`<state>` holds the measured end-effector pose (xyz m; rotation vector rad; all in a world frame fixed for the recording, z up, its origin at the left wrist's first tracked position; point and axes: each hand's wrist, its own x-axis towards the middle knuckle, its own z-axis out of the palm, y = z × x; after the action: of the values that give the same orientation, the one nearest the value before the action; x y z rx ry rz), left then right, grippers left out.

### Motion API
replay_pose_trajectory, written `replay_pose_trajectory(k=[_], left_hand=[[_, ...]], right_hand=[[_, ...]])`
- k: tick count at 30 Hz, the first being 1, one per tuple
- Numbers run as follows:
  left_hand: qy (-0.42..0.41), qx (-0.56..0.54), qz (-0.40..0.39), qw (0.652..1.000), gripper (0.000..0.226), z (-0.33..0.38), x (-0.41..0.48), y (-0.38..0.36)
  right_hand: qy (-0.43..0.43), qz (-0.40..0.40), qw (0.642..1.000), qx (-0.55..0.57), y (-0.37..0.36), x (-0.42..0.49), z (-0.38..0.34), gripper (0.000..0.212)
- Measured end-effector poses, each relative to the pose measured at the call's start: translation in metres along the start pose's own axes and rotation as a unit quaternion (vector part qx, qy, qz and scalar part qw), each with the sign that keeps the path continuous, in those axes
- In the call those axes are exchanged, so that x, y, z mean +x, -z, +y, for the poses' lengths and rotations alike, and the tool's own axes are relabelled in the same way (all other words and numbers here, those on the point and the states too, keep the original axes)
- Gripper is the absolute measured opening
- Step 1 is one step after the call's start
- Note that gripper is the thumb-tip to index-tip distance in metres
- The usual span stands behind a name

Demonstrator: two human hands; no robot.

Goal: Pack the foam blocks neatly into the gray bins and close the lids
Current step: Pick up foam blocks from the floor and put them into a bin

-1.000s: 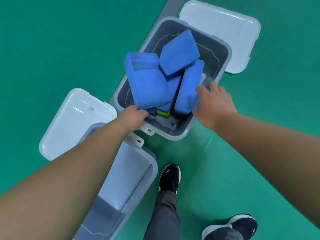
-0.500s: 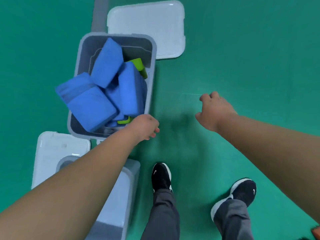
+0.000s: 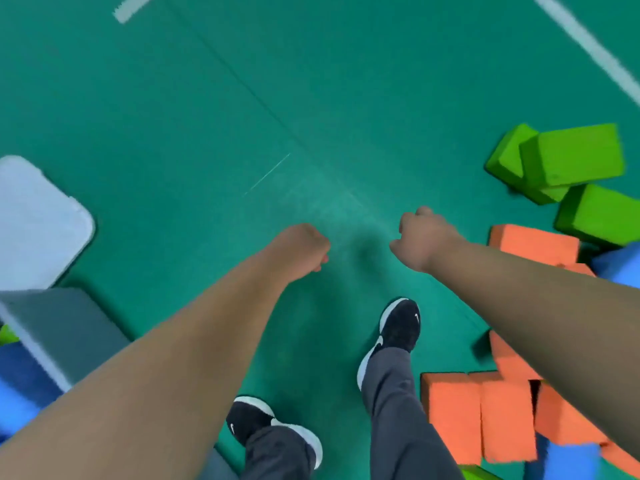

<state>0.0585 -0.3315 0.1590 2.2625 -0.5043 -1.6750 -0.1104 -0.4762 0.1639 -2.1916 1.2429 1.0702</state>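
My left hand [image 3: 301, 249] and my right hand [image 3: 422, 239] hang over bare green floor, fingers loosely curled and holding nothing. The gray bin [image 3: 59, 327] sits at the left edge with blue foam blocks [image 3: 20, 375] inside, and its white lid [image 3: 34, 220] lies on the floor behind it. On the right is a loose pile of foam: green blocks [image 3: 571, 154], orange blocks [image 3: 478, 417] and a blue block [image 3: 571, 462]. My right forearm crosses over part of the orange blocks.
My two feet in black shoes [image 3: 398, 327] stand on the green floor between the bin and the pile. A white floor line [image 3: 588, 43] runs across the top right corner. Another orange block [image 3: 533, 242] lies just right of my right hand.
Both hands have let go of the bin. The view has swung right, so the bin has slid to the left edge and the foam pile has come into sight.
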Motion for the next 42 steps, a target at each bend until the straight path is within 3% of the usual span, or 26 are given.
replay_pose_trajectory(k=[5,9,16,22,24,27,29,32,35,37,42], left_hand=[[-0.024,0.072,-0.06,0.995,0.022,0.132,0.04,-0.081],[-0.018,0.19,-0.097,0.977,0.025,0.207,0.062,-0.126],[-0.063,0.303,-0.122,0.943,0.02,0.338,0.124,-0.197],[-0.071,0.376,-0.165,0.909,0.019,0.418,0.205,-0.251],[-0.088,0.432,-0.185,0.878,0.024,0.44,0.228,-0.261],[-0.17,0.567,-0.153,0.791,0.034,0.477,0.255,-0.248],[-0.192,0.615,-0.144,0.752,0.036,0.496,0.272,-0.23],[-0.186,0.69,-0.143,0.685,0.019,0.511,0.292,-0.199],[-0.172,0.715,-0.127,0.666,0.009,0.521,0.306,-0.182],[-0.183,0.716,-0.141,0.659,0.012,0.522,0.318,-0.183],[-0.199,0.704,-0.183,0.657,0.031,0.519,0.354,-0.203]], right_hand=[[-0.108,-0.029,0.993,0.043,0.012,0.018,0.163,0.05],[-0.143,-0.053,0.983,0.104,0.013,0.019,0.251,0.056],[-0.178,-0.017,0.966,0.186,0.027,0.05,0.362,0.049],[-0.23,-0.035,0.945,0.229,0.023,0.094,0.405,0.045],[-0.238,-0.044,0.945,0.222,0.021,0.11,0.413,0.041],[-0.251,-0.063,0.938,0.233,0.036,0.143,0.416,0.044],[-0.256,-0.073,0.926,0.266,0.057,0.167,0.415,0.048],[-0.256,-0.064,0.916,0.303,0.09,0.199,0.41,0.047],[-0.268,-0.035,0.911,0.312,0.118,0.227,0.409,0.046],[-0.297,-0.014,0.891,0.342,0.128,0.246,0.413,0.049],[-0.428,-0.017,0.768,0.476,0.122,0.293,0.443,0.08]])
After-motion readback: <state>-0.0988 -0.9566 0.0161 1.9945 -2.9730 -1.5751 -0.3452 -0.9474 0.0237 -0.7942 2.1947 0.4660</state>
